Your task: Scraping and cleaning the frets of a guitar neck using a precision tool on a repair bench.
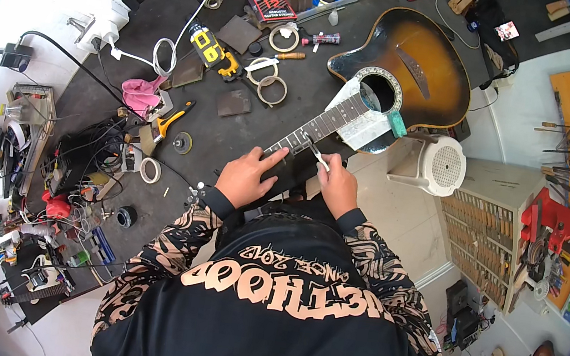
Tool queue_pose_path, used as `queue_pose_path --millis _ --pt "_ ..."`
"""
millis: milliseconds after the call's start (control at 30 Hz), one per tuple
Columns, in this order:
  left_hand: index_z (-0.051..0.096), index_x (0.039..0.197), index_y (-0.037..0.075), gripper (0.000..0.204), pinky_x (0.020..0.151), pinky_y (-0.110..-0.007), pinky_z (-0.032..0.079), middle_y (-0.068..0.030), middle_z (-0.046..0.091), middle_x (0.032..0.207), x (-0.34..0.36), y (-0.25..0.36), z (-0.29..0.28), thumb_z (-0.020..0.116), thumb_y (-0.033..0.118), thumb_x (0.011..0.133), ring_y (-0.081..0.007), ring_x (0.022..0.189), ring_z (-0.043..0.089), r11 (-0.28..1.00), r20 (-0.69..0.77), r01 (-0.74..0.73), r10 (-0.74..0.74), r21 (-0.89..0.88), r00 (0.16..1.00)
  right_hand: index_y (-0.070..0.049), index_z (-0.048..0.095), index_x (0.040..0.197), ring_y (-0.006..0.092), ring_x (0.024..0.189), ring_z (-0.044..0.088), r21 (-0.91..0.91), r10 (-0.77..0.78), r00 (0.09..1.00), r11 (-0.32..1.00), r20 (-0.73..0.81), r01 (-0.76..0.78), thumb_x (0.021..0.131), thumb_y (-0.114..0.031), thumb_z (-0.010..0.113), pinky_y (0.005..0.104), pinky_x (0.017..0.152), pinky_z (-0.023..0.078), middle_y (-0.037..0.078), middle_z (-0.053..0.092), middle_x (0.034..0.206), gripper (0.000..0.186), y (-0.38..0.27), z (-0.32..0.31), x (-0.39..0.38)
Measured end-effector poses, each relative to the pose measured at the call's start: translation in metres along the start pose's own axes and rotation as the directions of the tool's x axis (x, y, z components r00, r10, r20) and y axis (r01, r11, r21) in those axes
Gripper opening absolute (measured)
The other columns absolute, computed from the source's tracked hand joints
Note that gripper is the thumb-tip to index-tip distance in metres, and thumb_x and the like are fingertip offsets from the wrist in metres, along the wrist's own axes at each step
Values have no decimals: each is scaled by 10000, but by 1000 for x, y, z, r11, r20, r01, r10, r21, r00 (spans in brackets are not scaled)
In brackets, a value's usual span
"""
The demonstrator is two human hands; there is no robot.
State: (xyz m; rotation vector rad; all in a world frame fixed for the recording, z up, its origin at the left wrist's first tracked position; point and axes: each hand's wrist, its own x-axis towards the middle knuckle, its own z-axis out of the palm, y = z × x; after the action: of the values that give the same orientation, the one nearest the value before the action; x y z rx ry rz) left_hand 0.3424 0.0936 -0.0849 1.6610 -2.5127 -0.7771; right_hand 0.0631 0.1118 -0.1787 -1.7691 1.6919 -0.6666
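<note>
A sunburst acoustic guitar (451, 66) lies on the dark workbench, its body at the far right and its neck slanting toward me. My left hand (245, 178) is closed over the neck near the headstock, its index finger stretched along the fretboard (333, 118) and its thumb on the near side. Between the fingers of my right hand (338, 186) is a small tool with a pale handle (319, 158); its dark head meets the frets, and its exact kind is unclear. A white sheet (367, 130) covers the top beside the soundhole, with a green block (396, 123) on it.
Left of the neck lie a yellow power tool (214, 52), tape rolls (272, 90) and a pink cloth (142, 94). A string pack (272, 8) is farther back. Cables and tools crowd the left side. A white stool (443, 166) stands right, before a drawer cabinet (480, 225).
</note>
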Motion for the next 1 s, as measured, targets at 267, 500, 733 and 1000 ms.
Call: queue_pose_path --millis 267,500,733,1000 --pt "555 1739 381 789 800 -497 664 -154 675 1184 0 3 -2 833 303 1005 -387 968 784 1000 12 10 -10 -2 1000 -82 662 1258 442 843 793 -2 45 999 999 27 -45 1119 -216 765 561 712 587 174 819 951 220 -2 0 1" --pt "539 1755 379 799 809 -498 652 -143 664 1184 -3 2 3 831 323 1014 -384 944 773 1000 21 -2 2 12 1000 -85 664 1251 446 818 783 3 22 1000 1000 3 -22 1112 -217 773 569 701 577 177 802 902 222 -4 0 3" --pt "535 1758 374 809 810 -492 652 -140 662 1182 -2 3 2 833 312 1009 -381 949 772 1000 -1 6 -6 -5 1000 -85 665 1257 433 806 784 20 8 1000 1000 -27 -7 1112 -216 771 561 692 570 173 794 867 223 -2 2 3" --pt "533 1761 361 816 801 -495 646 -140 660 1166 0 -1 2 837 312 1005 -372 938 769 999 -35 37 -37 6 999 -88 666 1269 434 801 781 36 9 1000 999 -18 -9 1107 -213 773 554 693 569 180 789 855 232 -8 0 7"
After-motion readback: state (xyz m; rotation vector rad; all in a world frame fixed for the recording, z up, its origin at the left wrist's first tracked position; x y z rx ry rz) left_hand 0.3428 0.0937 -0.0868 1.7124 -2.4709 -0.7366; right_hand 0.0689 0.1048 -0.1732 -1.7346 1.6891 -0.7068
